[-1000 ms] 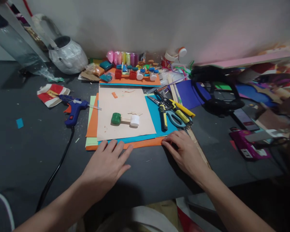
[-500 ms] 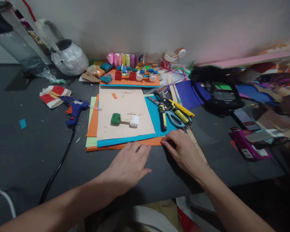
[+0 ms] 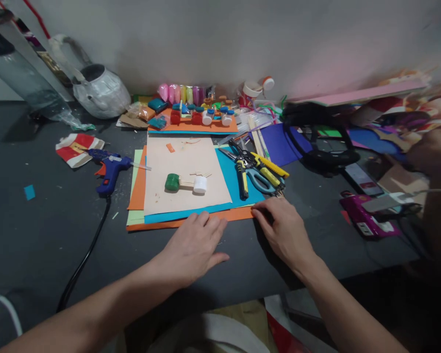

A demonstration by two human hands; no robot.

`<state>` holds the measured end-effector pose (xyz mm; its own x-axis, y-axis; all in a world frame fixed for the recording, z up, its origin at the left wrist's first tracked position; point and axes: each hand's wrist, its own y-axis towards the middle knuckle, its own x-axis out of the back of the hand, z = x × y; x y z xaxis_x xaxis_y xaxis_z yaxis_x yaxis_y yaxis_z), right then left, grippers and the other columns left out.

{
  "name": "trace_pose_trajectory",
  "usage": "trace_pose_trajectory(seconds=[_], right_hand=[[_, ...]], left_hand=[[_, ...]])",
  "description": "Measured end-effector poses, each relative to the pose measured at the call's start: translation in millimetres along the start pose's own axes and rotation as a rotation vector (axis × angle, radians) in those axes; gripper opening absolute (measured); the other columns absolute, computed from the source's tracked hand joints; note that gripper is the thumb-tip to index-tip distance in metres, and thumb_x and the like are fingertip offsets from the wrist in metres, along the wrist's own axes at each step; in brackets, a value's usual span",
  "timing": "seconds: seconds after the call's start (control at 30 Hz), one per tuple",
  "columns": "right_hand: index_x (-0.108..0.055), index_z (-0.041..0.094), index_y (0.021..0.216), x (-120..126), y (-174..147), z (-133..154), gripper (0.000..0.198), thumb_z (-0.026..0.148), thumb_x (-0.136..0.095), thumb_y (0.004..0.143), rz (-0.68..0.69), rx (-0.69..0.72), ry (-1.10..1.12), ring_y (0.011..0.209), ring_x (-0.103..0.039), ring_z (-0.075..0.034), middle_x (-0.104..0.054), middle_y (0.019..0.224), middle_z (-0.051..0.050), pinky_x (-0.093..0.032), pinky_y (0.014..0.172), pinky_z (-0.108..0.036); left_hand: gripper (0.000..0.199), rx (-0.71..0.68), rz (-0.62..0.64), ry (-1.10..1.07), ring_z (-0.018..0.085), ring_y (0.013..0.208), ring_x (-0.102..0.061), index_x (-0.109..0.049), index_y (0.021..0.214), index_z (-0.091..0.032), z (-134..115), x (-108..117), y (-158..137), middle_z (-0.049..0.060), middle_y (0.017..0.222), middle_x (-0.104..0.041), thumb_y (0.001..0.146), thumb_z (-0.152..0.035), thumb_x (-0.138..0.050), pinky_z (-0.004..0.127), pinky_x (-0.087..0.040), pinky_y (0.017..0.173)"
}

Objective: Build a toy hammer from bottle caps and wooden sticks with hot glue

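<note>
My left hand [image 3: 196, 245] lies palm down with its fingers stretched, fingertips on the near edge of an orange sheet [image 3: 238, 214]. At that sheet's right end, the bent thumb and fingers of my right hand [image 3: 284, 235] close on the edge. Blue [image 3: 246, 189] and pale green [image 3: 135, 216] sheets lie in the same stack, under a beige sheet [image 3: 187, 157]. Two short bottle-cap-like cylinders, one green [image 3: 172, 182] and one white [image 3: 200, 185], joined by thin sticks [image 3: 186, 183], rest on the beige sheet.
A blue glue gun [image 3: 112, 169] with a black cord lies left. Pliers [image 3: 242, 179], scissors [image 3: 260, 181] and a yellow cutter [image 3: 272, 165] sit right. Small wheeled models [image 3: 202, 115] stand behind. Another person's hand [image 3: 435, 147] is at far right, beyond a purple power strip [image 3: 371, 215].
My right hand has slid right along the orange sheet's edge, and a light strip beside it no longer shows. My left hand stays almost in place. The view has shifted slightly.
</note>
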<state>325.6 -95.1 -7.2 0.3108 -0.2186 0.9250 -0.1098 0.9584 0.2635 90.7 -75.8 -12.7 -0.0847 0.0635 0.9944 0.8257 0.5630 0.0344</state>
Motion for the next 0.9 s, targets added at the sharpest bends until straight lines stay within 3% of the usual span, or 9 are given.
trace_pose_trajectory(seconds=[0.1, 0.23, 0.4, 0.67, 0.9], right_hand=[[-0.065, 0.016, 0.109, 2, -14, 12, 0.022, 0.017, -0.048, 0.096, -0.157, 0.129, 0.012, 0.1, -0.061, -0.026, -0.069, 0.106, -0.013, -0.049, 0.088, -0.043], [-0.049, 0.006, 0.137, -7, -34, 38, 0.041, 0.017, -0.045, 0.098, 0.075, 0.385, 0.005, 0.132, -0.048, -0.027, -0.056, 0.138, -0.018, -0.043, 0.107, -0.046], [-0.044, 0.001, 0.141, -15, -47, 41, 0.048, 0.028, -0.042, 0.101, 0.155, 0.349, -0.157, 0.14, -0.039, -0.029, -0.046, 0.147, -0.022, -0.04, 0.11, -0.053], [-0.042, 0.005, 0.143, -11, -58, 25, 0.047, 0.028, -0.042, 0.101, 0.048, 0.199, -0.248, 0.131, -0.051, -0.032, -0.055, 0.139, -0.021, -0.042, 0.105, -0.056], [-0.048, 0.008, 0.137, -12, -56, 26, 0.043, 0.03, -0.039, 0.102, 0.03, 0.184, -0.262, 0.126, -0.055, -0.033, -0.059, 0.134, -0.02, -0.04, 0.105, -0.058]], left_hand=[[0.064, -0.009, -0.011, -0.001, 0.026, 0.093, -0.05, -0.047, 0.137, -0.01, -1, 0, 0, 0.01, 0.112, -0.061, 0.093, -0.056, -0.05, 0.038, -0.038, 0.079], [0.057, -0.014, -0.024, -0.013, 0.026, 0.091, -0.05, -0.053, 0.13, -0.009, -2, 0, 0, 0.009, 0.105, -0.06, 0.094, -0.053, -0.049, 0.039, -0.039, 0.078], [0.058, -0.003, -0.019, -0.032, 0.026, 0.092, -0.05, -0.051, 0.133, -0.01, -2, -1, 0, 0.008, 0.105, -0.059, 0.093, -0.053, -0.051, 0.038, -0.039, 0.077], [0.062, 0.0, -0.041, 0.011, 0.026, 0.093, -0.05, -0.048, 0.137, -0.008, -2, -2, -3, 0.01, 0.108, -0.061, 0.094, -0.053, -0.049, 0.038, -0.04, 0.079], [0.061, 0.06, -0.018, 0.035, 0.027, 0.096, -0.051, -0.051, 0.135, -0.008, -3, -2, -11, 0.012, 0.111, -0.063, 0.094, -0.053, -0.049, 0.039, -0.04, 0.082]])
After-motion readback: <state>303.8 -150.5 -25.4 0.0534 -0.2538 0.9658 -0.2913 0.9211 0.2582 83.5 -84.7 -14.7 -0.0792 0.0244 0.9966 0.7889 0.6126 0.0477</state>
